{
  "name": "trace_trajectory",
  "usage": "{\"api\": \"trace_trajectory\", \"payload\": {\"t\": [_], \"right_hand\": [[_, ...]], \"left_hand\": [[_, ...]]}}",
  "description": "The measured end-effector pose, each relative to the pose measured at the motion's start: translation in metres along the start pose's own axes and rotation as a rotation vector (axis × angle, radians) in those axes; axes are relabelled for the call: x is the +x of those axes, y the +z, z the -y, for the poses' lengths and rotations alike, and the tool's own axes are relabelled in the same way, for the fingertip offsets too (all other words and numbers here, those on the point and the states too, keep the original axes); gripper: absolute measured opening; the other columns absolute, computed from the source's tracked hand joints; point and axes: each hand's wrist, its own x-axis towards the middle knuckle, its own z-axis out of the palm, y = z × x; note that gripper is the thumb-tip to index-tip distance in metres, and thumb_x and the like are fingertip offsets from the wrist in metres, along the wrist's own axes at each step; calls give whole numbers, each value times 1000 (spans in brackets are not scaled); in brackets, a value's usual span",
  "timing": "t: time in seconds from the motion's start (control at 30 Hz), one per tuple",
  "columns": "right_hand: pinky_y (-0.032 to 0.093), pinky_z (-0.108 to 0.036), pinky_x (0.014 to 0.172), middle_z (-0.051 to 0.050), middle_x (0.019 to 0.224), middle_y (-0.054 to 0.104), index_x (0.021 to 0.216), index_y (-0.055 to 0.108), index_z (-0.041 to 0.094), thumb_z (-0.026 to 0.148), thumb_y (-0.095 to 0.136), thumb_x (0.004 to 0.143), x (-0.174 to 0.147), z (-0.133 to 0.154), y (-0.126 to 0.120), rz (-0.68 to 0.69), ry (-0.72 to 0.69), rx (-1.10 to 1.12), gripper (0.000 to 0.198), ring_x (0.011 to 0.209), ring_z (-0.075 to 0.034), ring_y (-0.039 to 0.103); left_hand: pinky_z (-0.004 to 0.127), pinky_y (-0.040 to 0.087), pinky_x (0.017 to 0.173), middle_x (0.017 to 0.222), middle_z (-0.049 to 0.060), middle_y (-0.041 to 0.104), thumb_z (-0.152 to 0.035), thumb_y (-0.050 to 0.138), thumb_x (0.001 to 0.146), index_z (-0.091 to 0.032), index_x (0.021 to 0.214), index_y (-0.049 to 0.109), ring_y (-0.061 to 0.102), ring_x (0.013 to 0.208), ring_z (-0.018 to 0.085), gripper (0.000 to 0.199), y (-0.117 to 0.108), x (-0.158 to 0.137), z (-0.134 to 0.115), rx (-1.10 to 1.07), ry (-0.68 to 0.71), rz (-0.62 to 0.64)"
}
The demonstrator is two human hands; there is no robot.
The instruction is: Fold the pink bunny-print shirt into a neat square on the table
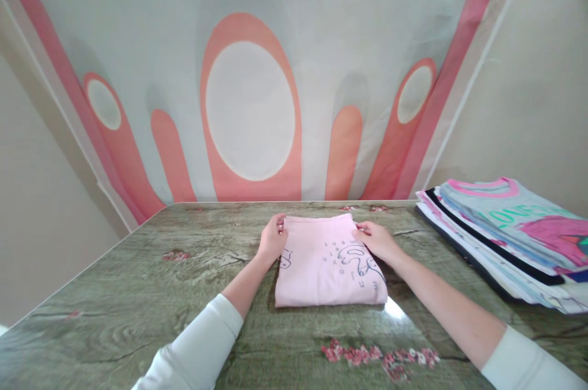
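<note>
A folded pink shirt (321,270) lies in the middle of the table, with dark line drawings and scattered letters printed on it. My left hand (273,237) grips its far left corner, thumb on top and fingers curled round the edge. At the far right corner, my right hand (377,241) pinches the cloth between thumb and fingers. Parts of the fingers of both hands are hidden by the cloth or turned away from view.
On the right of the table (138,316) stands a stack of folded clothes (500,249), topped by a grey shirt (519,200) with pink neck trim. Behind the table's far edge hangs a grey backdrop (316,22) with coral shapes.
</note>
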Motion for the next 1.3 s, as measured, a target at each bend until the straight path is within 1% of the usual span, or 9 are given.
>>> {"api": "trace_trajectory", "payload": {"t": [0.17, 0.3, 0.4, 0.57, 0.73, 0.93, 1.07, 1.17, 1.3], "right_hand": [[49, -31, 68, -10, 85, 69, 92, 60, 14, 25, 61, 73, -3, 7, 0, -21, 41, 26, 22, 76, -20, 65], [49, -29, 60, -6, 77, 68, 97, 55, 14, 25, 63, 72, -4, 6, -1, 4, 53, 85, 28, 65, -17, 63], [48, -29, 54, -4, 77, 65, 101, 52, 15, 27, 63, 71, -3, 0, -7, -8, 20, 49, 35, 60, -16, 60], [49, -34, 74, -8, 95, 63, 100, 55, 15, 25, 55, 75, 0, -12, -21, -198, -207, -148, 26, 83, -18, 60], [46, -34, 81, -8, 102, 61, 103, 57, 16, 23, 45, 82, -4, -12, -19, -134, -303, -214, 25, 88, -18, 58], [45, -34, 81, -9, 97, 59, 95, 62, 15, 27, 46, 83, -5, -10, -13, -96, -334, -276, 23, 86, -19, 57], [47, -31, 74, -10, 97, 58, 98, 60, 14, 31, 49, 81, 0, -13, -14, -114, -276, -304, 27, 83, -19, 57], [47, -31, 73, -10, 100, 58, 101, 59, 13, 34, 53, 79, 3, -9, -13, -150, -274, -348, 31, 79, -17, 58], [46, -29, 71, -8, 92, 62, 102, 57, 14, 34, 55, 78, 9, 1, -6, -109, -216, -343, 32, 74, -16, 59]], "left_hand": [[33, 47, 85, 113, 11, 54, -3, 50, 72, -15, 114, 50, 59, 88, 17, 44, 0, -2, 0, 177, 68, -17], [41, 35, 99, 127, 14, 43, -9, 51, 75, -14, 120, 47, 44, 118, 24, 45, -2, -10, -17, 388, 249, 29], [46, 25, 105, 136, 12, 39, -24, 50, 84, -19, 124, 46, 33, 127, 26, 41, 2, -26, -48, 520, 341, 261], [50, 14, 107, 145, 7, 28, -39, 26, 95, -27, 137, 32, 21, 134, 25, 44, 18, -72, -108, 541, 502, 700], [53, 13, 106, 146, 6, 26, -48, 30, 93, -29, 139, 28, 21, 133, 30, 51, 35, -107, -120, 550, 656, 896], [60, 12, 103, 145, 5, 28, -57, 39, 86, -32, 136, 34, 18, 133, 37, 55, 42, -117, -112, 591, 695, 884], [50, 21, 104, 141, 9, 35, -52, 40, 88, -25, 135, 36, 28, 130, 33, 55, 31, -97, -117, 531, 647, 849], [37, 32, 100, 128, 9, 50, -37, 49, 87, -19, 126, 44, 45, 119, 24, 44, 11, -61, -101, 541, 446, 588], [30, 43, 85, 101, 8, 62, -16, 59, 74, -13, 98, 57, 59, 94, 20, 24, -15, -13, -53, 596, 48, 247]]}}
